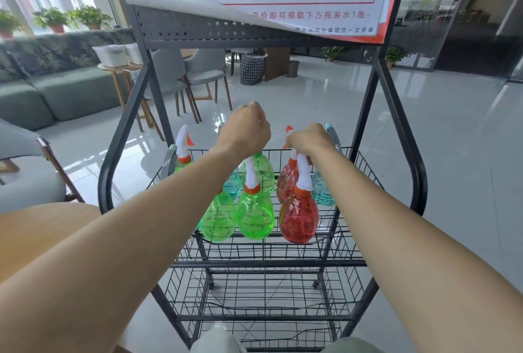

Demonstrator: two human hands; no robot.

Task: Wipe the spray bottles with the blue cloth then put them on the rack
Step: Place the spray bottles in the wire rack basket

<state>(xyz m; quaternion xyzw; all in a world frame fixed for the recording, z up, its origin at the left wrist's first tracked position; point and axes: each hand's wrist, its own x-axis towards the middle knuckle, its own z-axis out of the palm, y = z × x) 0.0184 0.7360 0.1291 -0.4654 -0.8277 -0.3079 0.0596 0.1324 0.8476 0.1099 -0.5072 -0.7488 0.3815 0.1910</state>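
A person's right hand (310, 140) closes round the white spray head of a red bottle (298, 219), fingers curled at its neck, holding it upright at the front of the top basket of a black wire rack (268, 263). The body hangs straight below the grip, with its base at the basket floor; whether it rests there cannot be told. Left of that grip, the left hand (249, 129) is balled above the middle of the basket, knuckles to the camera. What its fingers hold, if anything, is hidden. Below its wrist stand 2 green bottles (256, 216), in a front row with the red one, heads up so each lifts by the neck. Behind the right hand's grip stand a second red bottle (285, 182) and a teal bottle (322, 191). The blue cloth is out of view, which suggests shelving rather than wiping.
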